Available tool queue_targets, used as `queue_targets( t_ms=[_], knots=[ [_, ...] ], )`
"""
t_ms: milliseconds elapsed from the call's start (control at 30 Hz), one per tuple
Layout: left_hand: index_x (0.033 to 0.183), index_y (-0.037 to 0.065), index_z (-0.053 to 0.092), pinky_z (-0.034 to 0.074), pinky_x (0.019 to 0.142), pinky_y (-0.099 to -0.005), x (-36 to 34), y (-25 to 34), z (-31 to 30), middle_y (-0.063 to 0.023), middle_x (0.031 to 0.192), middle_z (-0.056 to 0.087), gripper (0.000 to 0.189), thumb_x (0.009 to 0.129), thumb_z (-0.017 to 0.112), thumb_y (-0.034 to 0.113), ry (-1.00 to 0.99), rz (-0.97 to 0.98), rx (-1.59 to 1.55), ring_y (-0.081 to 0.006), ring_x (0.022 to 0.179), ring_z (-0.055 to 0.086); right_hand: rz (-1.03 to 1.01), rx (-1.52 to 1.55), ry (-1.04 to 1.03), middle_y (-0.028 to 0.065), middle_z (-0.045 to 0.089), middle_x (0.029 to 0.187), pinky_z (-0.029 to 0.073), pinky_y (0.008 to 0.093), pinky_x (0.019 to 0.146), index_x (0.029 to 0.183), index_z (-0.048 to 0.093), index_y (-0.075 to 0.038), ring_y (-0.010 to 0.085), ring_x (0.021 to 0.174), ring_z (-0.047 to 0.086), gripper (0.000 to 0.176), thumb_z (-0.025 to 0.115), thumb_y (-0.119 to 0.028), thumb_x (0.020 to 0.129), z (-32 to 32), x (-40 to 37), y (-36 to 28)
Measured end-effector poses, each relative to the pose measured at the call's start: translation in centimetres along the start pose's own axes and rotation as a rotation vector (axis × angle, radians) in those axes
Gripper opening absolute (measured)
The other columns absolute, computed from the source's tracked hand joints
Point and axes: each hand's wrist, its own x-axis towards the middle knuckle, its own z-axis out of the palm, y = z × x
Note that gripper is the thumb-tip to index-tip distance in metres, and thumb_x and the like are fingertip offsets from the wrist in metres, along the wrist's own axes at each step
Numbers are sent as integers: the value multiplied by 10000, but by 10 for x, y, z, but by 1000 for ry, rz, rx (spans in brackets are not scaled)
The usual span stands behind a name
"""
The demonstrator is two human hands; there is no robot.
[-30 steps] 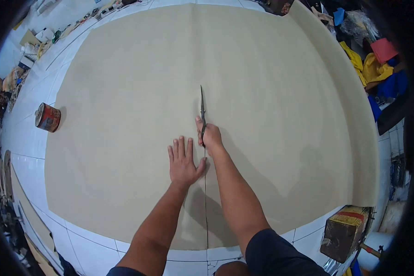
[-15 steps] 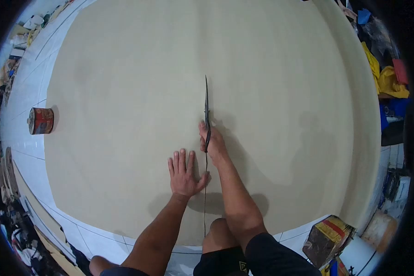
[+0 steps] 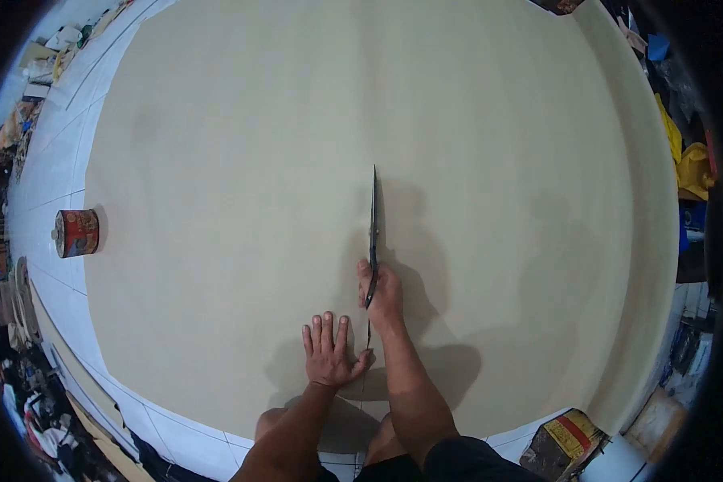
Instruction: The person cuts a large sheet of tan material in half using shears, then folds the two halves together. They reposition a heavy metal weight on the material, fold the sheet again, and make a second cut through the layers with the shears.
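Observation:
A wide beige sheet [image 3: 217, 201] covers the floor in front of me. My right hand [image 3: 387, 297] is wrapped around the handles of a long pair of dark scissors [image 3: 373, 213], seen edge-on with the blades pointing away from me. A thin cut line [image 3: 369, 333] runs in the sheet from the scissors back towards my body. Left of that line, my left hand [image 3: 329, 357] lies flat on the sheet, fingers spread and thumb reaching to the line. The lower scissor handle is partly hidden by my right hand.
A red and brown can [image 3: 78, 233] stands at the sheet's left edge. The right side of the sheet curls into a roll [image 3: 639, 217]. A worn yellow, red and dark block [image 3: 566, 442] sits at the bottom right. White floor tiles [image 3: 44, 233] border the sheet, with clutter beyond.
The view has shifted, so things sit lower in it. Both hands and the scissors appear closer to my body. My left hand stays flat, and my right hand keeps hold of the scissors.

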Motion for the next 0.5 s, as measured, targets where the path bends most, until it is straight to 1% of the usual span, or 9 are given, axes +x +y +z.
queue_targets(
  t_ms=[133,167,233,267,333,367,433,467,500],
  knots=[
    [1454,71,349,136,1125,-613,-1,1,2,-250,1505,280,868,788,605,566,-6,-4,-8,-443,1413,220,-20,74,-108,-35,422,512,347,255,410,671,480,-114,80,420,426,511,591,-555,904,2,50,-43],
    [1455,72,347,136,1125,-613,-1,0,2,-248,1506,278,876,785,609,570,-9,-2,-5,-441,1414,219,-25,82,-100,-35,422,512,347,255,410,671,480,-114,80,420,426,511,591,-555,904,3,60,-53],
    [1451,72,355,140,1125,-613,1,-1,2,-246,1505,280,872,783,611,571,-2,10,11,-439,1414,218,67,33,-47,14,467,534,394,328,499,595,479,-51,146,483,474,597,630,-554,878,8,70,-65],
    [1447,73,363,144,1124,-613,-1,0,2,-245,1504,282,869,780,613,571,6,4,17,-437,1415,218,70,36,-44,14,467,534,394,328,499,595,479,-51,146,483,474,597,630,-554,878,10,71,-60],
    [1439,72,377,148,1122,-616,-2,0,5,-243,1499,291,864,776,615,573,19,11,17,-435,1413,224,-58,-76,62,24,476,535,397,335,517,605,490,-40,163,505,480,598,640,-553,872,12,77,-43],
    [1431,71,391,152,1120,-620,-2,-1,6,-241,1493,301,860,771,616,575,33,16,23,-432,1411,230,-60,-75,61,24,476,535,397,335,517,605,490,-40,163,505,480,598,640,-553,872,13,82,-37],
    [1426,71,400,156,1119,-621,-3,-4,7,-240,1488,309,863,765,618,579,34,17,40,-430,1408,236,-159,-176,122,-12,484,525,394,267,415,670,507,-85,95,427,491,507,648,-524,880,15,84,-28],
    [1422,70,409,160,1118,-622,-2,-4,8,-240,1482,317,865,759,620,584,42,22,51,-428,1405,242,-162,-169,124,-12,484,525,394,267,415,670,507,-85,95,427,491,507,648,-524,880,15,84,-28],
    [1431,81,403,153,1121,-622,-2,-5,11,-238,1475,329,883,747,625,593,53,20,25,-425,1402,251,-113,-189,115,-13,483,518,404,260,421,671,510,-78,103,426,500,532,653,-555,860,16,86,-33]
  ],
)
